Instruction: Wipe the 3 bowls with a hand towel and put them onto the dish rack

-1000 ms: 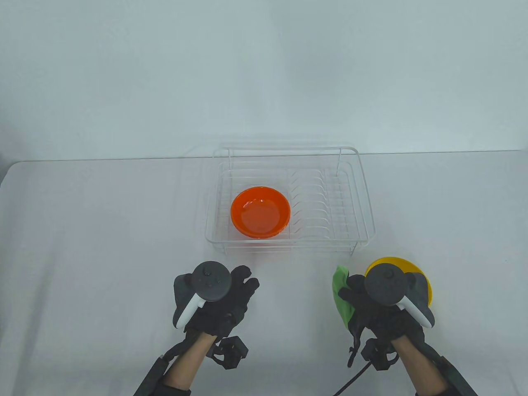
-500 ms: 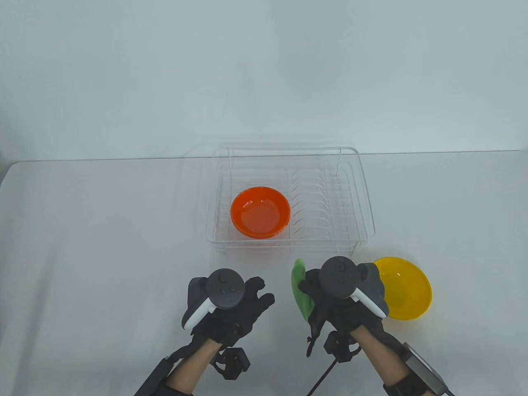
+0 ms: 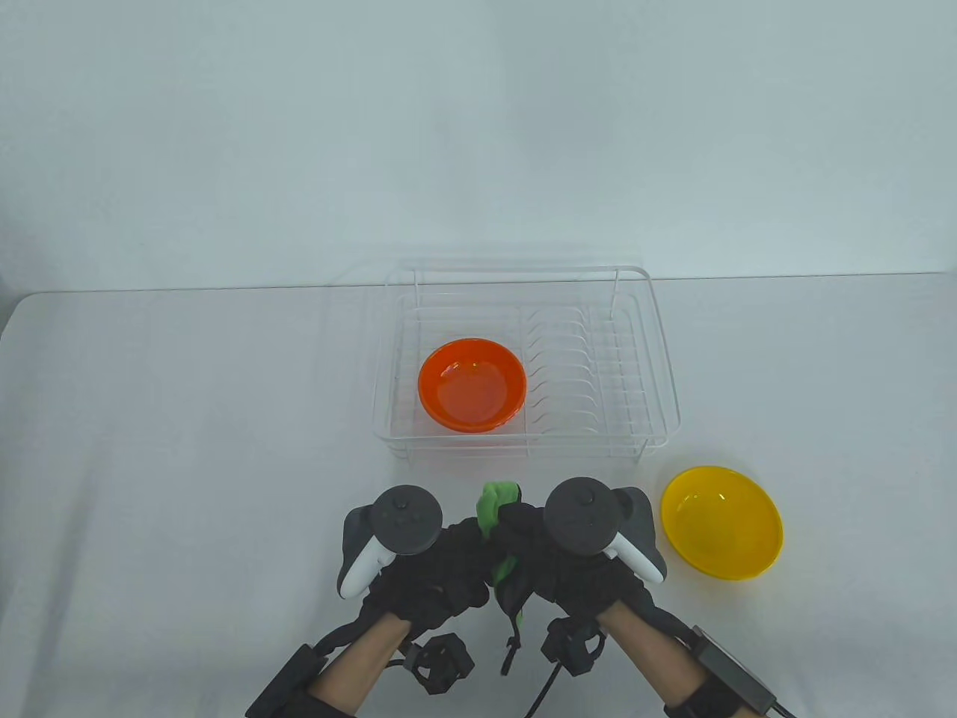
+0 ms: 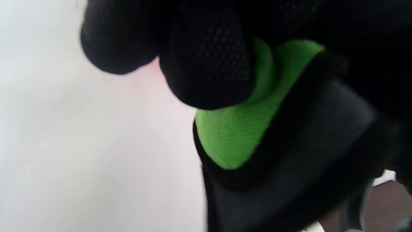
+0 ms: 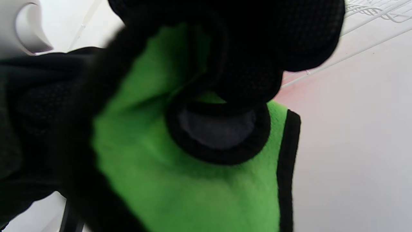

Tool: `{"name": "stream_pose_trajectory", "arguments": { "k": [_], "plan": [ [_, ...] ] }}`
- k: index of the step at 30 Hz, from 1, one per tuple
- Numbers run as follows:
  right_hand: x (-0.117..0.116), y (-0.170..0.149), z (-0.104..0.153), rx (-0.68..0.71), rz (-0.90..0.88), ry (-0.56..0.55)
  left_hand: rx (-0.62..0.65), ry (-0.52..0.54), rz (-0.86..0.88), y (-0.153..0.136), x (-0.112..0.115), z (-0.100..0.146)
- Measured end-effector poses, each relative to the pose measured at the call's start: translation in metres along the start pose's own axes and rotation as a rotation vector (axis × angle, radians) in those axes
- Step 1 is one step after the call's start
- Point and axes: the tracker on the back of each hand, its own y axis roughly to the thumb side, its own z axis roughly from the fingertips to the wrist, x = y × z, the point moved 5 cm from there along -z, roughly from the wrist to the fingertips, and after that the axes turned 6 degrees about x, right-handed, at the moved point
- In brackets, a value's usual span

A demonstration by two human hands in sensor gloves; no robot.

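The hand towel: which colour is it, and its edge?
Green hand towel with a black edge; clearest in the right wrist view.

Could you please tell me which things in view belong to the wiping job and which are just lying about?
Belonging to the job:
green towel, gripped by both hands (left hand, right hand)
yellow bowl
orange bowl
dish rack

Lying about:
nothing visible

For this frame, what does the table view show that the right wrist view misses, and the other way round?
Only the table view shows the orange plastic bowl lying in the white wire dish rack, the yellow plastic bowl on the table beside the rack, and both trackers. Only the right wrist view shows the black trim along the edge of the green hand towel and a fingertip pressed into its fold. Both show the towel between the left hand and the right hand, and part of the rack.
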Motion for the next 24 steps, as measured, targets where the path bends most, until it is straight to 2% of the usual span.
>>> {"name": "stream_pose_trajectory", "arguments": {
  "k": [5,9,14,20,24],
  "plan": [
    [0.001,-0.005,0.005,-0.024,-0.042,0.039,0.018,-0.005,-0.053,0.005,0.002,0.000],
    [0.016,-0.015,0.011,-0.059,-0.042,0.039,0.035,-0.008,-0.072,0.009,0.001,0.000],
    [0.062,-0.056,0.030,-0.205,0.043,0.012,0.027,0.007,-0.072,0.006,-0.008,0.003],
    [0.134,-0.131,0.064,-0.481,0.230,-0.089,0.018,0.031,-0.135,0.004,-0.015,0.004],
    [0.163,-0.181,0.085,-0.642,0.346,-0.127,0.012,0.030,-0.136,0.003,-0.015,0.004]
  ]
}}
